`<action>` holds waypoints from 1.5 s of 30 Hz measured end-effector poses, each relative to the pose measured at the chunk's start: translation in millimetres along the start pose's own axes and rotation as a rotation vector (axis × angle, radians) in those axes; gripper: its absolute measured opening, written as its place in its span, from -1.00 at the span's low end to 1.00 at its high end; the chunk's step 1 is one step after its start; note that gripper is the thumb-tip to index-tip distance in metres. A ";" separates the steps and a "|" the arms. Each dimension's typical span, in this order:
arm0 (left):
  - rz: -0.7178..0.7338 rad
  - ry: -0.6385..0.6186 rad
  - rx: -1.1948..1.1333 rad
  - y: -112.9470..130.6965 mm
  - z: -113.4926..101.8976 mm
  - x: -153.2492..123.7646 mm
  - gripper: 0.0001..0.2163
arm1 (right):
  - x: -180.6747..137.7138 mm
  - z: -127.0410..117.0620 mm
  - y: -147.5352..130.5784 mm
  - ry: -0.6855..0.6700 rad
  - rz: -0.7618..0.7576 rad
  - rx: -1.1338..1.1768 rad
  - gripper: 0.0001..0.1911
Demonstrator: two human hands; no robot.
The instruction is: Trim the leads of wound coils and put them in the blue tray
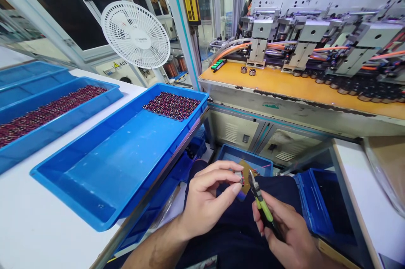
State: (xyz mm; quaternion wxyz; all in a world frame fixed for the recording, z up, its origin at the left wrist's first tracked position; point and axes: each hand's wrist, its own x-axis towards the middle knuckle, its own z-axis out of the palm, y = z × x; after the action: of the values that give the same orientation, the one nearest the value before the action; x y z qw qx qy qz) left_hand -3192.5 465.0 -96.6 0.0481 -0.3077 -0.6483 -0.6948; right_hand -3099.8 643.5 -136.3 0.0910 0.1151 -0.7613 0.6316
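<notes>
Lower centre of frame: left hand [205, 201], fingers pinching small grey, red-edged round part [239, 176]; right hand [286, 226], fingers wrapped round green-and-black-handled metal cutters [261, 202], tip near part. Advisable: steady part, fingertips clear of blades.

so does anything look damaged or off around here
Yes: the orange worktop under the machine looks worn. Its front edge has ragged dark patches where the pale surface seems chipped away.

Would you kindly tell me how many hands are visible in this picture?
2: the left hand, at lower centre, pinches a small part; the right hand, to its right, holds green-and-black pliers.
</notes>
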 end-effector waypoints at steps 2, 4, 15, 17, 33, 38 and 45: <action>0.065 -0.019 0.046 -4.4 -3.3 0.5 -0.80 | -1.6 -5.0 0.1 -0.034 0.033 0.037 -0.16; 0.152 -0.032 0.083 -9.9 -6.3 1.2 -0.75 | -5.0 -11.6 1.5 -0.077 0.066 0.057 -0.13; 0.208 0.004 -0.027 -18.7 -6.2 -2.3 -0.49 | -10.5 -29.4 -15.0 -0.208 0.086 0.119 -0.12; 0.206 0.005 -0.026 -17.6 -6.3 -3.4 -0.49 | -5.8 -26.9 -20.6 -0.206 0.087 0.140 -0.13; 0.173 -0.019 -0.057 -15.2 -10.0 -9.6 -0.47 | 4.7 -15.9 -28.2 -0.231 0.164 0.258 -0.12; 0.140 -0.007 -0.074 -15.8 -10.9 -11.7 -0.48 | 2.6 -14.9 -23.3 -0.226 0.178 0.277 -0.14; 0.122 0.003 -0.084 -15.3 -10.1 -11.0 -0.49 | 2.2 -17.0 -24.6 -0.235 0.239 0.292 -0.19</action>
State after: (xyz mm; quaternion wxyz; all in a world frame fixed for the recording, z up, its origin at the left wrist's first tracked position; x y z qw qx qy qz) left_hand -3194.5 454.4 -115.0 0.0785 -0.3473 -0.5985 -0.7176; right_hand -3094.9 655.7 -109.4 -0.0917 0.1089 -0.6753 0.7237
